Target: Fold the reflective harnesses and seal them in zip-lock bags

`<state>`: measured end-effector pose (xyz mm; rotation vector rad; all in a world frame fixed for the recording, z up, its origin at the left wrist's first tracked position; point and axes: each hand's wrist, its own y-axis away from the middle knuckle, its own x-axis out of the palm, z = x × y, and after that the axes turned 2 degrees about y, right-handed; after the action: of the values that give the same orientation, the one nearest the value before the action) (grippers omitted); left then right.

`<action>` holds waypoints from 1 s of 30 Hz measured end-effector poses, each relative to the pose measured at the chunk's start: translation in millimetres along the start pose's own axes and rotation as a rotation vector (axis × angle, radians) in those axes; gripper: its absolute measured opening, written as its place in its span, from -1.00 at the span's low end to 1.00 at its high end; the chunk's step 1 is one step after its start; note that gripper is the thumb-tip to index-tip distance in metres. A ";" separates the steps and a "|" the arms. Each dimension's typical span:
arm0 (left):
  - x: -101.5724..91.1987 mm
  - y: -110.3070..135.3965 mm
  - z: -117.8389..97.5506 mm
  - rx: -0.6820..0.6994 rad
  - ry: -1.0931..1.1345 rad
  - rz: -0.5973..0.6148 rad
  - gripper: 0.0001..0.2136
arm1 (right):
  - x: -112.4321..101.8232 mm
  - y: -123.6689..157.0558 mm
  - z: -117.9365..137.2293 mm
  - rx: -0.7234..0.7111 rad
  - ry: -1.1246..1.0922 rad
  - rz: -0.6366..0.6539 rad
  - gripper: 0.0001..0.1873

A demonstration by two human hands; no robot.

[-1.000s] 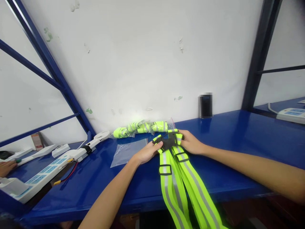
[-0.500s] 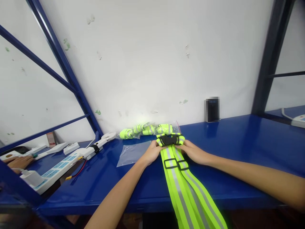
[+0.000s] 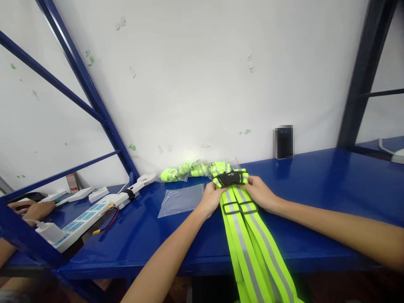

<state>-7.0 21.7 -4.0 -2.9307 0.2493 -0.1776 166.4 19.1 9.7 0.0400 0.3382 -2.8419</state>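
Note:
A neon-yellow reflective strap harness (image 3: 249, 240) with grey stripes runs from my hands over the table's front edge and out of view below. Its top is gathered under a black plastic buckle (image 3: 231, 178), and black slider frames sit on the straps below that. At the left of the buckle, my left hand (image 3: 212, 200) is closed on the gathered straps. My right hand (image 3: 261, 193) grips them from the other side, its fingertips partly hidden behind the webbing. Left of my left hand, a clear plastic bag (image 3: 180, 201) lies flat on the table.
Several bagged neon-yellow strap bundles (image 3: 189, 168) lie along the wall. On the blue table (image 3: 318, 189) a dark, blurred-out box (image 3: 284, 143) stands at the back. At left are a power strip (image 3: 85, 221), a small white fan (image 3: 148, 179) and another person's hands (image 3: 34, 208).
The view has shifted slightly. My hands and the buckle end are a little higher, and the slider frames lie more level side by side. More of the other person's hands shows at left.

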 end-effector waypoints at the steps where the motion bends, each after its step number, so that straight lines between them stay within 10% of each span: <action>1: 2.4 -0.4 0.7 0.001 -0.019 -0.030 -0.69 | 0.3 -0.2 0.1 -0.007 0.020 -0.015 -0.66; 30: 2.8 -1.8 8.3 0.195 -0.253 0.108 -0.71 | -2.0 -8.1 -16.8 -0.254 0.190 -0.101 -0.68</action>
<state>-2.9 24.5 -11.4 -2.7010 0.3297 0.1744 166.0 31.2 -4.6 0.2495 0.7596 -2.8749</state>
